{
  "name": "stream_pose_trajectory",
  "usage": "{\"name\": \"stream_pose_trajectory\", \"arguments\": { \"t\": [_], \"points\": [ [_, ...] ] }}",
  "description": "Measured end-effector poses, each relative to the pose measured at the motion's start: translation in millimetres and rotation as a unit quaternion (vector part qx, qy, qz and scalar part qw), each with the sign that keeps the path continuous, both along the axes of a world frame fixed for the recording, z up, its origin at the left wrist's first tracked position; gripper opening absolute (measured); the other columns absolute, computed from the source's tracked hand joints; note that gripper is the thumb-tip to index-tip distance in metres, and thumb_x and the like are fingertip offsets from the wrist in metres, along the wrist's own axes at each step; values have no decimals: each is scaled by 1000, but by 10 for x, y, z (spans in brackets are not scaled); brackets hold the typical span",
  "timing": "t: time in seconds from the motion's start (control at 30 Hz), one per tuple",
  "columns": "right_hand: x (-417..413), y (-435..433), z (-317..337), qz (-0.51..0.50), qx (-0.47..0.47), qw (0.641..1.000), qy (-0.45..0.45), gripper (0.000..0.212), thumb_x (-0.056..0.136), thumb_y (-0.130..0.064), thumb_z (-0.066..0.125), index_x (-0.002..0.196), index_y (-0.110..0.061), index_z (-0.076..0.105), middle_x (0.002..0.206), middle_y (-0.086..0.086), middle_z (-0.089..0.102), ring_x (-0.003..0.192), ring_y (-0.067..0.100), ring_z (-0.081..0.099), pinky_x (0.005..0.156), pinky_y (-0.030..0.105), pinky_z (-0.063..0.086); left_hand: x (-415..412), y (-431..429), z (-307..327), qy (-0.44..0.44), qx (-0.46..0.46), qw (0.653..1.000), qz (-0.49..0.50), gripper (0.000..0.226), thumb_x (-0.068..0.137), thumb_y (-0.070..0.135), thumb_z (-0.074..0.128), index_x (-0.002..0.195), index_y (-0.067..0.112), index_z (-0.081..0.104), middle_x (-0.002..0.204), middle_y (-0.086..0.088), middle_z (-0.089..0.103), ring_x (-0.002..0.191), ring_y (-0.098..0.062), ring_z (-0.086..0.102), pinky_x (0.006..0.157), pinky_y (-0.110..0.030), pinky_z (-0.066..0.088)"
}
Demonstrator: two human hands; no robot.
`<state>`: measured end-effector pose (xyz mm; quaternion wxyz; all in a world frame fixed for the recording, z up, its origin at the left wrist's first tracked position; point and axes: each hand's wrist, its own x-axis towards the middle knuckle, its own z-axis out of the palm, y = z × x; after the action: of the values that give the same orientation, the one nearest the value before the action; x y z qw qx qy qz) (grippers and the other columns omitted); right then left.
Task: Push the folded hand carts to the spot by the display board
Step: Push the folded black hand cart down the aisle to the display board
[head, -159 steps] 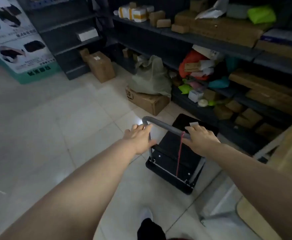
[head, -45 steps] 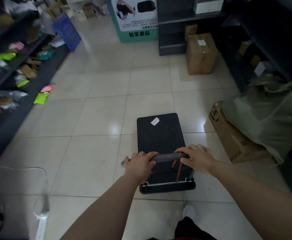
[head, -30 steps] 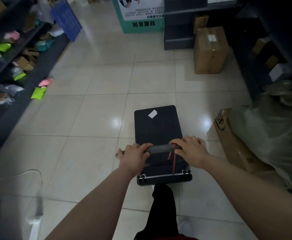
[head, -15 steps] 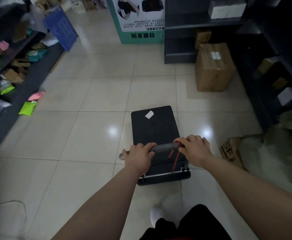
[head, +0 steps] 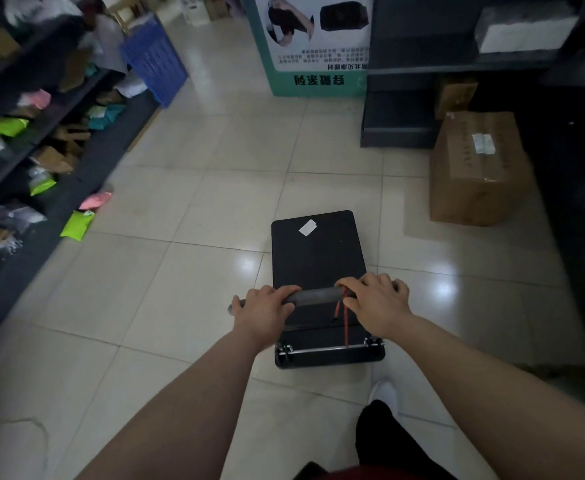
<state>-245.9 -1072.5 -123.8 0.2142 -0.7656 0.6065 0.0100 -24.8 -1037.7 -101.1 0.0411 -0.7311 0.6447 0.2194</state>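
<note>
a: where's the hand cart (head: 319, 258)?
b: under both grips; left hand (head: 265, 311) and right hand (head: 376, 306) clench its handle (head: 315, 295).
a: room?
b: open floor (head: 215, 188) ahead to the display board (head: 313, 43); cardboard box (head: 474, 168) off right.

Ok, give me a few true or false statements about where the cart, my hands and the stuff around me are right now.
1. Both the left hand and the right hand grip the cart handle. True.
2. The black cart carries a cardboard box. False: its deck holds only a small white label.
3. The display board stands ahead, beyond the cart. True.
4. The blue crate is on the right. False: it is on the left, by the shelves.
5. A red cord hangs from the handle. True.
</note>
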Motion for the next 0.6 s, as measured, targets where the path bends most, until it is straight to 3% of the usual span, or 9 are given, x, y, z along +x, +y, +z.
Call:
{"name": "stream_pose_trajectory", "arguments": {
  "t": [0.17,0.6],
  "points": [
    [-141,-907,80,19,44,999,12,29,94,-41,35,122,-48,36,119,1,48,115,24,38,101,51,23,-172,-790,-9,14,15,999,33,36,91,39,35,122,59,36,108,6,51,110,-22,45,103,-59,20],
    [72,-2709,115,23,12,999,20,32,95,-40,35,127,-45,37,123,0,48,119,24,37,105,46,22,30,-2603,-68,33,-6,999,37,33,93,39,36,120,59,36,109,8,52,112,-22,43,102,-60,18]
  ]
}}
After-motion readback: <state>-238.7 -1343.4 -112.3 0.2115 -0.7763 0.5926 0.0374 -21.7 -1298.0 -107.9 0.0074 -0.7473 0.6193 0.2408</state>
